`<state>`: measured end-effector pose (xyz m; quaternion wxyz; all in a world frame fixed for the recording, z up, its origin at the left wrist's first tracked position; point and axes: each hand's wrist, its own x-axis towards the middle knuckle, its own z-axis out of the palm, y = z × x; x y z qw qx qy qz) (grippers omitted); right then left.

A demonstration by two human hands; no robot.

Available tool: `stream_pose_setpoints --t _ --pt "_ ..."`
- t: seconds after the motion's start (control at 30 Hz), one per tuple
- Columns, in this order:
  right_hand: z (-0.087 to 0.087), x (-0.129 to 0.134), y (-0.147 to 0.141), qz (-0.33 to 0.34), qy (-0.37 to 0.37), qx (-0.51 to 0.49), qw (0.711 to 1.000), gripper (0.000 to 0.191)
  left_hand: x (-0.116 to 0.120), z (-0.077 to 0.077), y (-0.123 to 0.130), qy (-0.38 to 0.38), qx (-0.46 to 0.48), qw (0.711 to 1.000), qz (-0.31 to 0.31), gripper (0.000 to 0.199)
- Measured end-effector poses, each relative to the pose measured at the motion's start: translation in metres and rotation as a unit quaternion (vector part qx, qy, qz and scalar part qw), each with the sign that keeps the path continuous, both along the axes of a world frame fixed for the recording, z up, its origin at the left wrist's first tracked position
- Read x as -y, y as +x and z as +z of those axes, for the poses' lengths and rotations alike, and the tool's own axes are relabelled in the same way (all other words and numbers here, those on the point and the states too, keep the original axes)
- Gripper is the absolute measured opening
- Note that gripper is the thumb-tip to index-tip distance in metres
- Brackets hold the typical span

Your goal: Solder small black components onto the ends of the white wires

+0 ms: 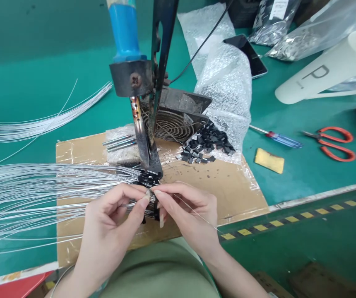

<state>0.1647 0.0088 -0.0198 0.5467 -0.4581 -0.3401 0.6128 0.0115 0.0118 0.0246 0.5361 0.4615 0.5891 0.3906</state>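
My left hand [112, 223] is pinched closed at thumb and forefinger, and what sits between the tips is too small to make out. Almost touching it, my right hand [187, 211] is closed on a thin silvery wire [198, 214] that trails down past the wrist. Just above the fingertips hangs a blue-handled soldering iron [139, 132], clamped upright with its tip pointing down. Beneath that tip, small black connectors [148, 177] cluster at the ends of many white wires [81, 178] coming from the left. My fingers partly cover some of these.
A cardboard sheet [221, 190] lies under the work. Behind it stand a black fan [174, 124] and a pile of small black parts [209, 140]. Rightward are a yellow sponge [269, 160], a screwdriver [285, 140], orange-handled scissors [336, 140] and a white cup [323, 70].
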Motion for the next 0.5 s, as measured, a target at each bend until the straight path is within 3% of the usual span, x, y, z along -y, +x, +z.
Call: stream_pose_setpoints --t 0.33,0.5 --pt "-0.0013 -0.0006 -0.0005 0.006 0.004 0.006 1.0 0.012 -0.0019 -0.0009 -0.0003 -0.006 -0.019 1.0 0.011 0.016" --pt "-0.0028 0.0046 0.0076 0.04 0.065 0.111 0.991 0.029 -0.0074 -0.0007 0.001 -0.02 -0.016 1.0 0.011 0.014"
